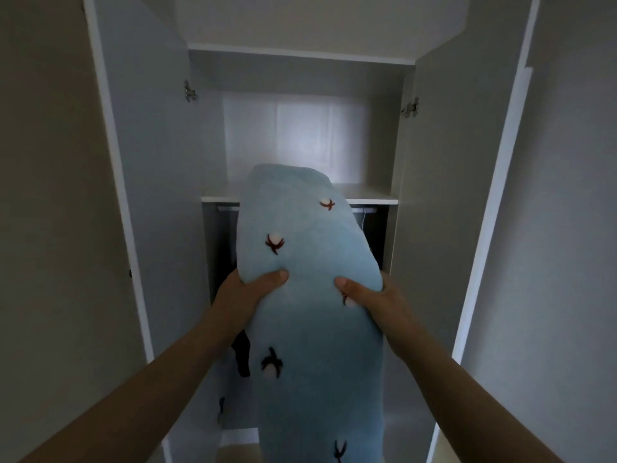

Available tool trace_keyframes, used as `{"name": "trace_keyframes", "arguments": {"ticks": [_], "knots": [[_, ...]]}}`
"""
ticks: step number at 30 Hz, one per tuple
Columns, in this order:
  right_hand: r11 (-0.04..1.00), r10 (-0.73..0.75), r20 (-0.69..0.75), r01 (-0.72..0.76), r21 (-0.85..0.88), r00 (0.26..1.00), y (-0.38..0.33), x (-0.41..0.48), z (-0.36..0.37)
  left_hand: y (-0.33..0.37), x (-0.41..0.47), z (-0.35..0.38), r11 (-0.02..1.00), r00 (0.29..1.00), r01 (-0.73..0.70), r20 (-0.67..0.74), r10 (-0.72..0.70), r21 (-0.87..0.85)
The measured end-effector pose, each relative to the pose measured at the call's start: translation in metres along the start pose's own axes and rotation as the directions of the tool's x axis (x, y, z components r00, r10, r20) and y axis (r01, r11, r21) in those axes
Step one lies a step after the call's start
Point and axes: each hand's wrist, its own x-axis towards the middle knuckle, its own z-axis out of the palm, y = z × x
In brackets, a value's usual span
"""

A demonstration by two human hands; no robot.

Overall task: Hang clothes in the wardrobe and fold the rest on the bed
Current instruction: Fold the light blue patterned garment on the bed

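A thick folded light-blue cloth (307, 248) with small cotton-flower embroidery is held up in front of the open wardrobe (300, 135). My left hand (245, 289) grips its left edge, thumb on top. My right hand (374, 295) grips its right edge the same way. The cloth's far end lies over the front edge of the wardrobe shelf (370, 195). Its near end hangs down toward me.
Both wardrobe doors, the left door (147, 162) and the right door (444, 195), stand wide open. Below the shelf runs a hanging rail (365, 210). A dark garment (242, 357) hangs in the lower compartment, mostly hidden behind the cloth.
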Motion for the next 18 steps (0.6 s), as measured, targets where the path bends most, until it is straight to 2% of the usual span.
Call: {"name": "trace_keyframes", "arguments": {"ticks": [5,18], "knots": [[0.999,-0.011,0.004,0.011,0.033,1.000,0.025,0.086,0.006,-0.024,0.083,-0.005,1.000,0.996,0.000,-0.084,-0.001,-0.008],[0.998,-0.040,-0.052,0.043,0.050,0.998,0.054,0.325,0.058,-0.056,0.319,-0.056,0.997,0.990,-0.057,-0.135,0.049,-0.058]]}}
